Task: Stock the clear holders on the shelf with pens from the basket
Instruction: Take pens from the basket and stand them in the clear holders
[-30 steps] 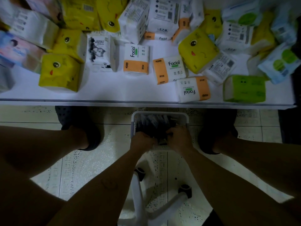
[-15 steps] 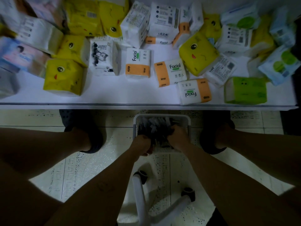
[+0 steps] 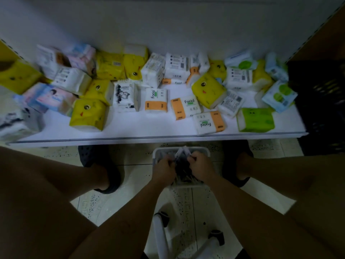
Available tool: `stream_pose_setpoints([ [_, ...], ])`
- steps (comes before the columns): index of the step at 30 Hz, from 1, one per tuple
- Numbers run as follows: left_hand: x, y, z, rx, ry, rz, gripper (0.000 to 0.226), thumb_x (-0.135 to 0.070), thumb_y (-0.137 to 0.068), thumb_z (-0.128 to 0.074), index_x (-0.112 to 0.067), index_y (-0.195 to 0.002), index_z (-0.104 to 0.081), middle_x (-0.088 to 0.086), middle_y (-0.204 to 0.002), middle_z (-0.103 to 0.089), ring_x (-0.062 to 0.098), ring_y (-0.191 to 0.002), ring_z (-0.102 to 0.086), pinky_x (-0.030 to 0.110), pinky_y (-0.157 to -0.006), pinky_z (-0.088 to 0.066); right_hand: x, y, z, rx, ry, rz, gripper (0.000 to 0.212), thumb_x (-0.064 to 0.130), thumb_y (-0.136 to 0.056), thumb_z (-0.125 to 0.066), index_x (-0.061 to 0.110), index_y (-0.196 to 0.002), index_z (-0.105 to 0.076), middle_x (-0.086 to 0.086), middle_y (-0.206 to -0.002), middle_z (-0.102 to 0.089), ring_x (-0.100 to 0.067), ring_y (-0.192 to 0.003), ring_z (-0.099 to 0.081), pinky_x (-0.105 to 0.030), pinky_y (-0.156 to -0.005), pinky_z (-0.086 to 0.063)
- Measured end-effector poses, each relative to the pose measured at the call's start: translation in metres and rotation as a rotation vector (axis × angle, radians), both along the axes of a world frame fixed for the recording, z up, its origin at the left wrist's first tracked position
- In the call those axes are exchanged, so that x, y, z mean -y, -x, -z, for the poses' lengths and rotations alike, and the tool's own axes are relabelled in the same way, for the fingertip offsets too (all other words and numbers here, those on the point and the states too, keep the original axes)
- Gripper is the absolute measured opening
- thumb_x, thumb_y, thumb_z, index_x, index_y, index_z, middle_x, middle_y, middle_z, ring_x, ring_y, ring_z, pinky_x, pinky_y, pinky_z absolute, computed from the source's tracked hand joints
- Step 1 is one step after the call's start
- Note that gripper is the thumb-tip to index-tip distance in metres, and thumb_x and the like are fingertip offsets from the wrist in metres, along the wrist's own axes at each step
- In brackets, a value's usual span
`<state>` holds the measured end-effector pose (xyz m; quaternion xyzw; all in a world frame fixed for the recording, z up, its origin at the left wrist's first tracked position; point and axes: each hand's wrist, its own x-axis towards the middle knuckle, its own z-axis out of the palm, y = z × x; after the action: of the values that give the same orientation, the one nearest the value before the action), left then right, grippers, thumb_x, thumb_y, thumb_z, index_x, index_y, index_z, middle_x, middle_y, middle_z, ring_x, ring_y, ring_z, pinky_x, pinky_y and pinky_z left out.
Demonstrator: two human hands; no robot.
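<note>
Yellow tissue packs (image 3: 87, 114) sit on the white shelf (image 3: 130, 132) toward ten o'clock in the view, with orange-and-white Facial packs (image 3: 155, 100) near twelve and a green pack (image 3: 255, 119) at two. A black crate (image 3: 321, 109) stands beyond the shelf's end at three o'clock. Below the shelf edge, on the tiled floor (image 3: 134, 176), the basket (image 3: 202, 149) stands near the view's middle, with a left shoe (image 3: 100, 165) at its nine o'clock and a right shoe (image 3: 235, 161) at its three. Pens (image 3: 182, 170) fill it as a dark heap. The left hand (image 3: 165, 168) is in the basket's nine o'clock side, fingers curled round a few pens whose pale ends stick up toward twelve. The right hand (image 3: 200, 166), at the three o'clock side, is closed round more pens in the same way, though blur hides how many. A white chair base (image 3: 160, 238) lies at six o'clock.
</note>
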<state>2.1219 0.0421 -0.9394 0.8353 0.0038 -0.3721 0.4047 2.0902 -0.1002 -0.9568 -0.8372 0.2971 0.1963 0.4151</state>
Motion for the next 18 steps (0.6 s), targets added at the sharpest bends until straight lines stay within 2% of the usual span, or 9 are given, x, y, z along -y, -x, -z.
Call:
stream_pose_setpoints([
  [3, 0.001, 0.007, -0.013, 0.044, 0.01, -0.04, 0.016, -0.014, -0.1, -0.041, -0.012, -0.107, -0.056, 0.013, -0.11, -0.06, 0.024, -0.101, -0.059, 0.041, -0.094, -0.051, -0.001, 0.007, -0.021, 0.08, 0.057, 0.003, 0.014, 0.02, -0.099, -0.047, 0.015, -0.09, -0.056, -0.01, -0.089, -0.061, -0.026, -0.085, -0.058, -0.032, -0.073, -0.045],
  [5, 0.003, 0.012, -0.027, 0.074, 0.059, -0.076, 0.019, -0.015, -0.101, -0.04, -0.013, -0.108, -0.058, 0.014, -0.102, -0.063, 0.025, -0.094, -0.061, 0.038, -0.085, -0.053, -0.002, 0.01, -0.036, 0.114, 0.096, 0.011, 0.01, 0.02, -0.098, -0.047, 0.016, -0.09, -0.053, -0.008, -0.087, -0.059, -0.024, -0.082, -0.056, -0.027, -0.064, -0.039],
  [8, 0.008, 0.013, -0.048, 0.198, 0.119, -0.126, 0.031, -0.026, -0.103, -0.039, -0.006, -0.101, -0.063, 0.02, -0.089, -0.065, 0.033, -0.082, -0.063, 0.035, -0.067, -0.048, -0.004, 0.012, -0.058, 0.173, 0.205, 0.041, 0.008, 0.02, -0.094, -0.052, 0.018, -0.087, -0.049, -0.001, -0.079, -0.055, -0.021, -0.075, -0.051, -0.026, -0.053, -0.029],
  [10, 0.011, 0.012, -0.064, 0.211, 0.195, -0.191, 0.028, -0.027, -0.101, -0.044, -0.006, -0.098, -0.064, 0.019, -0.086, -0.066, 0.03, -0.079, -0.063, 0.037, -0.068, -0.05, -0.006, 0.011, -0.074, 0.228, 0.195, 0.065, 0.008, 0.022, -0.094, -0.052, 0.021, -0.087, -0.048, 0.002, -0.076, -0.054, -0.02, -0.071, -0.052, -0.024, -0.05, -0.03],
  [12, 0.012, 0.008, -0.08, 0.199, 0.302, -0.272, 0.019, -0.02, -0.099, -0.05, -0.008, -0.092, -0.064, 0.012, -0.081, -0.064, 0.025, -0.075, -0.059, 0.038, -0.071, -0.052, -0.008, 0.008, -0.092, 0.302, 0.163, 0.062, 0.011, 0.03, -0.096, -0.048, 0.023, -0.089, -0.047, 0.001, -0.076, -0.055, -0.022, -0.07, -0.053, -0.026, -0.052, -0.033],
  [15, 0.015, -0.004, -0.103, 0.256, 0.364, -0.328, 0.017, -0.015, -0.097, -0.052, -0.008, -0.087, -0.063, 0.007, -0.077, -0.064, 0.021, -0.07, -0.058, 0.034, -0.068, -0.051, -0.008, 0.001, -0.121, 0.449, 0.151, 0.059, 0.024, 0.038, -0.101, -0.04, 0.021, -0.098, -0.056, -0.003, -0.082, -0.06, -0.025, -0.075, -0.056, -0.031, -0.057, -0.039],
  [18, 0.019, -0.014, -0.132, 0.339, 0.405, -0.307, 0.017, -0.02, -0.099, -0.049, -0.012, -0.1, -0.065, 0.003, -0.084, -0.068, 0.016, -0.071, -0.059, 0.034, -0.072, -0.051, -0.007, -0.002, -0.147, 0.573, 0.088, 0.109, 0.028, 0.033, -0.102, -0.042, 0.016, -0.107, -0.063, -0.006, -0.096, -0.066, -0.027, -0.085, -0.062, -0.039, -0.074, -0.05],
])
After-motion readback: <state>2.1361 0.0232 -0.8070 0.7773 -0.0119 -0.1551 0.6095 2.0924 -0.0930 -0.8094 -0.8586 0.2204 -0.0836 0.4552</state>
